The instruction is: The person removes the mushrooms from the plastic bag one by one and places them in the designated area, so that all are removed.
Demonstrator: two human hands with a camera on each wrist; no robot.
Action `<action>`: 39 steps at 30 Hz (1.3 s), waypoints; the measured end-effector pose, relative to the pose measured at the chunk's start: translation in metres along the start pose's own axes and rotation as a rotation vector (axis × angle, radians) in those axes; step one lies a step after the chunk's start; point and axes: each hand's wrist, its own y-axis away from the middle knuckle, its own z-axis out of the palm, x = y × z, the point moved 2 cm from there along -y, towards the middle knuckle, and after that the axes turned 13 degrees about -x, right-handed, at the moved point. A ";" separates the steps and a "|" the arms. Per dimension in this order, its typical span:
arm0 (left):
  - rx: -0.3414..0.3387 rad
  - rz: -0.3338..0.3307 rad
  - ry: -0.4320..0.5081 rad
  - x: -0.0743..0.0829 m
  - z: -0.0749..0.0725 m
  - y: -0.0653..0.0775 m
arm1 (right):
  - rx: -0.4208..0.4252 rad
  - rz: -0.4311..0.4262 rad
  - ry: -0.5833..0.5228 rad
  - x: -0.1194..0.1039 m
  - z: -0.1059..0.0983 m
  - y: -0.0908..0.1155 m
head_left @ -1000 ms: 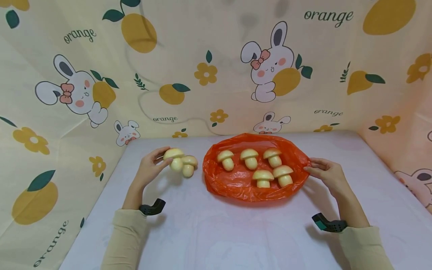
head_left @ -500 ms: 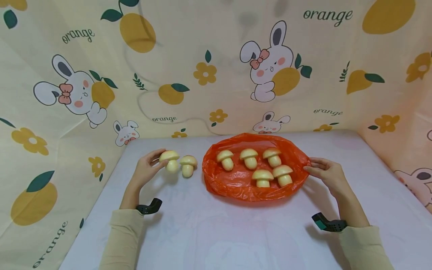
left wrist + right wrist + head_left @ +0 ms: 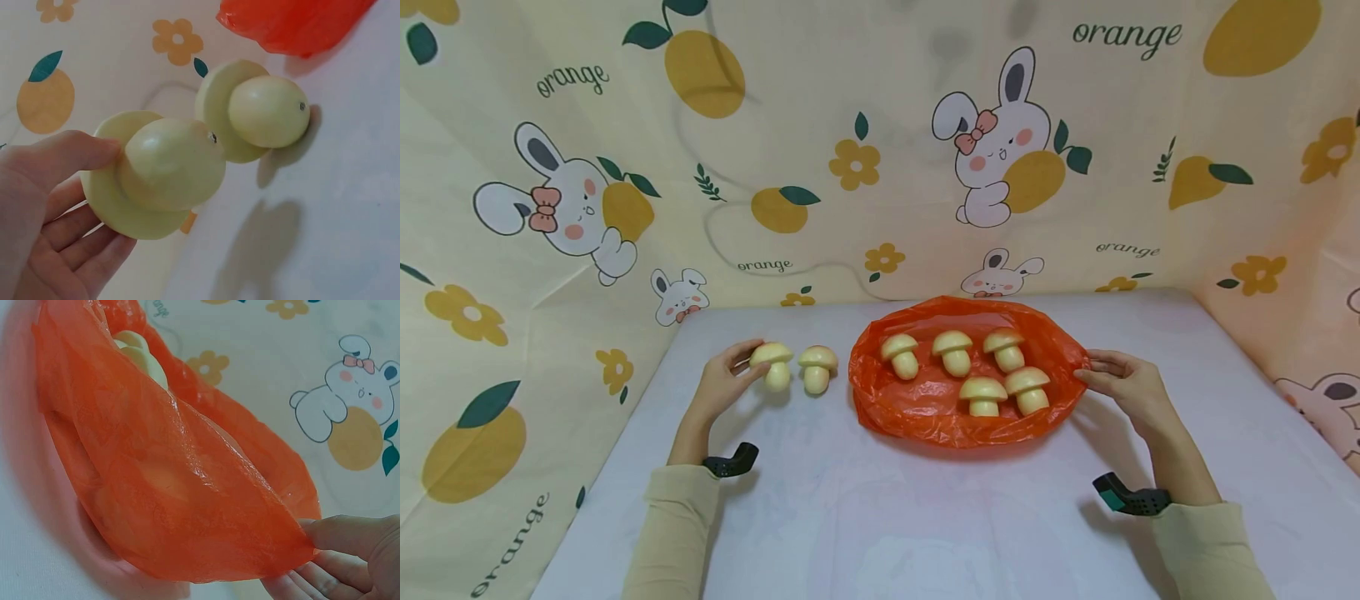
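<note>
My left hand [image 3: 727, 382] pinches a pale yellow toy mushroom [image 3: 174, 164] by its cap, thumb on one side and fingers on the other. Just right of it in the head view, a second toy mushroom [image 3: 817, 370] stands on the table, apart from the held one. At the right, my right hand [image 3: 1125, 388] pinches the rim of an orange-red plastic bag [image 3: 181, 506] between thumb and fingers. The bag's mouth is spread wide, and several mushrooms [image 3: 952, 353] lie inside. In the right wrist view the bag's side hides most of them.
The white table [image 3: 887, 517] runs up to a cream cloth backdrop [image 3: 880, 83] printed with rabbits and oranges. More cloth [image 3: 1300, 333] hangs at the right side. A black wrist device [image 3: 732, 461] sits on the left wrist, another [image 3: 1131, 497] on the right.
My left hand has moved the held mushroom leftward and slightly down, away from the second mushroom, opening a gap between them. The right hand and bag have stayed in place.
</note>
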 end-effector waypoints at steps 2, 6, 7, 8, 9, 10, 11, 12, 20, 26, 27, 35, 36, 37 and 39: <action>0.004 -0.005 0.002 -0.004 0.000 -0.001 | 0.000 0.002 0.001 0.000 0.000 0.000; 0.012 -0.013 0.001 -0.010 0.002 -0.002 | 0.003 0.008 0.010 0.000 0.001 0.000; 0.015 -0.016 0.006 -0.011 0.002 -0.002 | 0.003 0.008 0.012 0.000 0.001 0.000; 0.017 -0.020 0.011 -0.012 0.003 -0.002 | 0.004 0.010 0.011 0.000 0.001 0.000; 0.019 -0.022 0.016 -0.013 0.003 -0.003 | 0.006 0.012 0.013 0.000 0.001 -0.001; 0.020 -0.025 0.024 -0.015 0.004 -0.003 | 0.005 0.011 0.013 0.000 0.000 -0.001; 0.021 -0.029 0.031 -0.016 0.004 -0.003 | 0.005 0.011 0.013 0.000 0.000 -0.001; 0.024 -0.036 0.045 -0.018 0.005 -0.004 | 0.005 0.010 0.013 0.000 0.000 -0.001; 0.035 -0.081 0.119 -0.030 0.009 -0.006 | 0.002 -0.012 0.009 0.000 0.001 0.000; 0.053 -0.098 0.195 -0.036 0.013 -0.010 | 0.002 -0.002 0.012 0.001 0.001 -0.002; 0.054 -0.100 0.206 -0.037 0.014 -0.011 | 0.004 0.003 0.013 0.000 0.001 -0.001; 0.082 -0.109 0.253 -0.039 0.020 -0.015 | 0.009 0.008 0.003 -0.001 0.000 0.001; 0.088 -0.112 0.257 -0.039 0.021 -0.015 | 0.011 0.008 0.004 -0.001 0.000 0.001; 0.093 -0.116 0.262 -0.040 0.021 -0.016 | 0.014 0.009 0.004 0.000 0.000 0.001; 0.101 -0.122 0.277 -0.041 0.022 -0.016 | 0.016 0.010 0.005 0.000 0.001 0.001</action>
